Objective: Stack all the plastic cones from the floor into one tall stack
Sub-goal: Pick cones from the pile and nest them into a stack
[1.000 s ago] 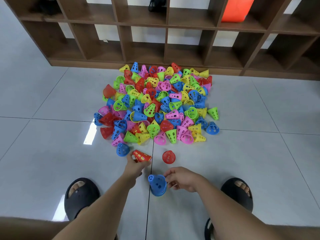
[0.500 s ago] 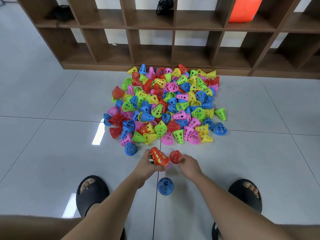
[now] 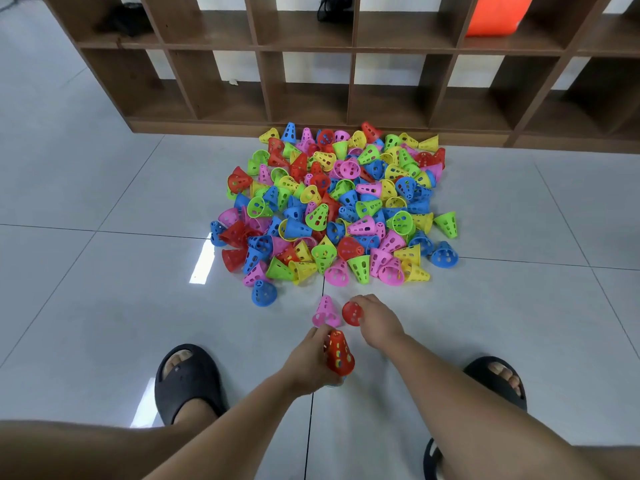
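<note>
Pile of cones lay well beyond both sets of fingers, against the shelf unit, nearly all w/o stacking yet. Left hand was wrapped round a red cone, tip up, fingers closed on its side; a bit of blue showed under it, prob. the stack base, couldn't tell for sure. Right hand pinched a 2nd red cone at its rim, just ahead of the left fingers. Pink cone stood loose beside the right fingertips. Best approach imo: seat the held cone square, tip up, press lightly, then bring the 2nd over.
</note>
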Demonstrator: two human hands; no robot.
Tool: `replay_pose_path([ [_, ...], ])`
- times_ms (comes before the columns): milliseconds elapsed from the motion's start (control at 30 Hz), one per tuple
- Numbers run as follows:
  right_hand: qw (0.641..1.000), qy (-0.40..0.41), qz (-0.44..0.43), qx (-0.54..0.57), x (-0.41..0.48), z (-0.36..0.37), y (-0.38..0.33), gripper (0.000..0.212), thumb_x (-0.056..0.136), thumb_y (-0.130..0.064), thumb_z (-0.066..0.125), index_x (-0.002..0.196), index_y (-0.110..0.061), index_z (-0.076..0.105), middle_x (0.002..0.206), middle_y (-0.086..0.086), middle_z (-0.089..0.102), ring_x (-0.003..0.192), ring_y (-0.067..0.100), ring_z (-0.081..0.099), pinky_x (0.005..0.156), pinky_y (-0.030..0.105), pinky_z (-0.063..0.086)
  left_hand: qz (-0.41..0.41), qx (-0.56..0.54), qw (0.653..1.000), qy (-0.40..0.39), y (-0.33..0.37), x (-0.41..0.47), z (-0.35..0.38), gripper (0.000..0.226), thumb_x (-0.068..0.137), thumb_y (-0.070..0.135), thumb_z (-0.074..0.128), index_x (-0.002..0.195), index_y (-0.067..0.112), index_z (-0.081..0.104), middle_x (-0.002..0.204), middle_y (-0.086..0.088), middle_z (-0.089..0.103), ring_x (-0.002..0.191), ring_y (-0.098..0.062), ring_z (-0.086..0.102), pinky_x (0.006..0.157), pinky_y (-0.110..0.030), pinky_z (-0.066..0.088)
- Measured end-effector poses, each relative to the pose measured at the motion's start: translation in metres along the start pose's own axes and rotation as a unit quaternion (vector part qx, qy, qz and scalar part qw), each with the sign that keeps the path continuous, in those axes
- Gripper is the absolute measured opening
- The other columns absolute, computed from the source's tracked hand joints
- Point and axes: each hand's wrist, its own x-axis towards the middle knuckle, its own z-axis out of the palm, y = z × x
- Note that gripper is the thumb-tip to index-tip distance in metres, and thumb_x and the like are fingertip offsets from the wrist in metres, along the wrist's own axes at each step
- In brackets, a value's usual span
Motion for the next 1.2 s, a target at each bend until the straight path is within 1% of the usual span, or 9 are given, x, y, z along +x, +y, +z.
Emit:
replay_pose_path([
  [167,1.000,0.008,0.010,0.004,-0.009,0.009,0.001,0.031,0.088,-0.004,0.063,0.108,-0.026,0.053,0.114,0.004,0.056,0.101,0.030,0.064,0.089,0.040,0.056,0.009,0.071,0.997,0.011,-0.007,-0.001,0.012,0.083,0.061,0.032,0.091,0.129,0.037,0.044,0.118,0.012,0.048,0.106,-0.019,0.060,0.091,-0.036,0.058],
  [267,1.000,0.020,0.013,-0.001,-0.016,0.014,0.003,0.028,0.088,-0.003,0.063,0.100,-0.024,0.050,0.109,0.005,0.057,0.098,0.029,0.063,0.085,0.038,0.055,0.021,0.102,0.994,0.027,-0.014,-0.001,0.018,0.074,0.063,0.030,0.087,0.123,0.037,0.044,0.116,0.012,0.046,0.101,-0.020,0.060,0.084,-0.037,0.059],
  [400,0.998,0.042,0.028,0.025,-0.018,0.007,0.004,0.025,0.087,-0.006,0.066,0.104,-0.019,0.054,0.106,0.005,0.061,0.097,0.029,0.062,0.081,0.037,0.054,0.031,0.112,0.991,0.065,-0.024,0.000,0.029,0.060,0.071,0.027,0.081,0.118,0.038,0.044,0.114,0.013,0.043,0.096,-0.020,0.059,0.074,-0.034,0.057],
  [533,0.987,0.083,0.043,0.132,-0.019,-0.010,-0.003,0.019,0.096,-0.013,0.063,0.109,-0.025,0.054,0.107,0.007,0.070,0.094,0.026,0.070,0.078,0.037,0.061,0.038,0.109,0.987,0.114,-0.029,0.005,0.036,0.053,0.075,0.028,0.077,0.118,0.036,0.047,0.115,0.012,0.043,0.105,-0.021,0.056,0.073,-0.033,0.052],
  [633,0.966,0.100,0.048,0.234,-0.023,-0.031,-0.017,0.019,0.100,-0.017,0.066,0.112,-0.027,0.054,0.102,0.004,0.069,0.074,0.022,0.077,0.075,0.040,0.066,0.014,0.085,0.985,0.152,-0.032,0.015,0.039,0.054,0.075,0.031,0.079,0.120,0.035,0.049,0.116,0.011,0.045,0.108,-0.024,0.056,0.073,-0.038,0.055],
  [733,0.960,0.071,0.026,0.270,-0.031,-0.051,-0.034,0.020,0.101,-0.015,0.067,0.114,-0.025,0.055,0.100,0.002,0.069,0.061,0.019,0.076,0.073,0.035,0.066,-0.006,0.069,0.982,0.177,-0.034,0.027,0.042,0.064,0.072,0.037,0.086,0.123,0.033,0.049,0.114,0.008,0.046,0.105,-0.025,0.058,0.072,-0.039,0.056],
  [900,0.975,-0.002,-0.024,0.220,-0.038,-0.057,-0.053,0.018,0.098,-0.014,0.067,0.108,-0.026,0.059,0.103,-0.002,0.069,0.062,0.020,0.076,0.077,0.045,0.066,-0.018,0.029,0.985,0.171,-0.037,0.042,0.033,0.093,0.061,0.046,0.095,0.137,0.028,0.045,0.124,0.005,0.050,0.112,-0.022,0.058,0.082,-0.041,0.059],
  [1067,0.991,-0.033,-0.073,0.111,-0.040,-0.040,-0.067,0.017,0.092,-0.017,0.072,0.101,-0.026,0.061,0.105,-0.002,0.070,0.076,0.017,0.071,0.077,0.037,0.063,-0.039,-0.006,0.990,0.139,-0.058,0.037,0.010,0.086,0.063,0.039,0.096,0.133,0.032,0.048,0.122,0.007,0.053,0.115,-0.016,0.056,0.083,-0.031,0.051],
  [1200,0.992,-0.043,-0.102,0.064,-0.037,-0.023,-0.071,0.016,0.085,-0.014,0.075,0.098,-0.019,0.068,0.097,-0.008,0.062,0.083,0.015,0.060,0.076,0.030,0.050,-0.079,-0.023,0.981,0.174,-0.075,0.041,-0.021,0.078,0.070,0.027,0.094,0.133,0.032,0.049,0.125,0.003,0.054,0.114,-0.020,0.060,0.080,-0.027,0.050],
])
